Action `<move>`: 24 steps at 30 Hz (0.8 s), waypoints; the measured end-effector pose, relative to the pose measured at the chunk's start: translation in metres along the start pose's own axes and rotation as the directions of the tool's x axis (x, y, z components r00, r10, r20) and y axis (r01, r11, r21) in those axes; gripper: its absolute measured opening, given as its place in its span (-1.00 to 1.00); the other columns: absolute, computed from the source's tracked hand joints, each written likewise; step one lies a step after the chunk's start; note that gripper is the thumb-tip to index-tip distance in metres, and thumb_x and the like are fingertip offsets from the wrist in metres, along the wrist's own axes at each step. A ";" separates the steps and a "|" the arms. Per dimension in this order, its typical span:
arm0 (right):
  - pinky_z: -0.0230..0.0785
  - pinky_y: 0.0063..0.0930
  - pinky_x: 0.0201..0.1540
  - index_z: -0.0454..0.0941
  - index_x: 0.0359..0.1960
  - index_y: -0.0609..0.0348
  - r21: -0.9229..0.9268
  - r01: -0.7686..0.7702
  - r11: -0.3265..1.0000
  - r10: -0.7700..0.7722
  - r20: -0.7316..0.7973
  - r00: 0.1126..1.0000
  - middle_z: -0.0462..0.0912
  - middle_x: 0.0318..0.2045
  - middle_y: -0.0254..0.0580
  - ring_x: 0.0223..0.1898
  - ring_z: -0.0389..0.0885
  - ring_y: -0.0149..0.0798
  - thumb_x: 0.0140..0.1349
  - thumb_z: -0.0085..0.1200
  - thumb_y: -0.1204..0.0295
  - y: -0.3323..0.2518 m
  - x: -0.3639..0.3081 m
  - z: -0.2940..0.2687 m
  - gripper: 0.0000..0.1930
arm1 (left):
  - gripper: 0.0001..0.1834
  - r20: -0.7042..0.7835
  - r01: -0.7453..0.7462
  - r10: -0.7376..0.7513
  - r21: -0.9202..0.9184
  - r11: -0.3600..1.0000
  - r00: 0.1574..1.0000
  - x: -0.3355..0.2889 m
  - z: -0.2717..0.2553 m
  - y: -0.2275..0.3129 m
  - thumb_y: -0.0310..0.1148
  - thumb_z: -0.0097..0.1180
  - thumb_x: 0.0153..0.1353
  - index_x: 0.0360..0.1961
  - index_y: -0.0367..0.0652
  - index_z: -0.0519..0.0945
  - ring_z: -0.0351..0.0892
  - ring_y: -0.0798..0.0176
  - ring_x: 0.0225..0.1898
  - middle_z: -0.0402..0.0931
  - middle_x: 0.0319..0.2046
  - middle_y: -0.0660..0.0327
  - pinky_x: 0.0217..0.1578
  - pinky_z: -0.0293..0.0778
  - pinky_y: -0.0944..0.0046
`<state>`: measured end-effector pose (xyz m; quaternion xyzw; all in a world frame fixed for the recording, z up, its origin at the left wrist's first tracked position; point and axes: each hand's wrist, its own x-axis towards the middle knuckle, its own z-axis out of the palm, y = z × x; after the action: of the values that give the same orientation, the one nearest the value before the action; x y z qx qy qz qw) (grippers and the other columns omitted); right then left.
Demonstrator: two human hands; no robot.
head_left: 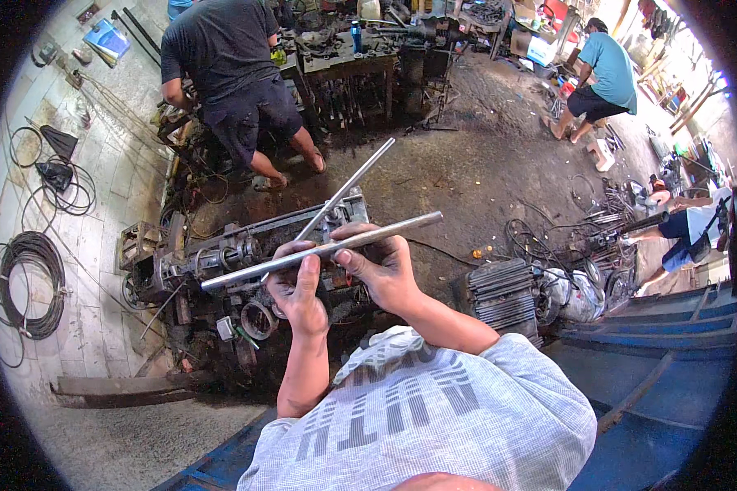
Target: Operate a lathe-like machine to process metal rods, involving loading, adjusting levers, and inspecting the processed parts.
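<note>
Grimy floor [458, 164]; round metal rods [262, 269]

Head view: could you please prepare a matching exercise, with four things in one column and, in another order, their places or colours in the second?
Things:
1. Front metal rod
2. Large coil
3. Bottle
4. Ribbed metal housing

Places or colours:
A. Blue, upright
B. Held by left hand and right hand
C. Grey, right of both hands
D. Black, against the pale wall

Pairs: 1-B, 2-D, 3-A, 4-C
</note>
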<state>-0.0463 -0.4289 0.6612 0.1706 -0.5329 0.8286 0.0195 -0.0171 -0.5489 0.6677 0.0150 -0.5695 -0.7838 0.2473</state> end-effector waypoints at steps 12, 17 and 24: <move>0.36 -0.46 0.01 0.58 -0.16 0.29 0.063 -0.069 0.996 0.068 0.009 0.998 0.64 -0.19 -0.21 -0.13 0.55 -0.36 0.15 0.19 0.55 -0.006 0.001 -0.002 -0.79 | -0.75 0.013 0.035 -0.035 0.004 0.999 0.999 0.003 0.006 0.000 -0.32 0.17 0.18 -0.20 -0.27 0.55 0.42 0.40 -0.20 0.50 -0.26 0.26 -0.09 0.28 0.39; 0.37 -0.46 -0.02 0.59 -0.18 0.29 0.055 -0.057 0.997 0.057 0.002 0.998 0.64 -0.21 -0.21 -0.14 0.55 -0.35 0.14 0.20 0.57 -0.002 0.002 -0.004 -0.80 | -0.73 -0.017 0.051 -0.051 0.022 0.998 0.999 0.002 0.005 -0.003 -0.28 0.22 0.16 -0.22 -0.26 0.56 0.41 0.42 -0.23 0.50 -0.30 0.29 -0.11 0.27 0.42; 0.35 -0.42 0.01 0.58 -0.18 0.29 0.046 0.016 0.999 -0.017 0.027 0.999 0.64 -0.19 -0.17 -0.11 0.54 -0.30 0.12 0.19 0.61 0.003 0.001 -0.004 -0.80 | -0.78 -0.013 0.052 -0.053 -0.016 0.999 0.999 0.002 0.006 0.000 -0.36 0.19 0.16 -0.23 -0.27 0.54 0.44 0.41 -0.22 0.51 -0.27 0.24 -0.08 0.30 0.39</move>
<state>-0.0493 -0.4264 0.6577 0.1866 -0.5126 0.8380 0.0151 -0.0207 -0.5444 0.6705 0.0331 -0.5612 -0.7943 0.2305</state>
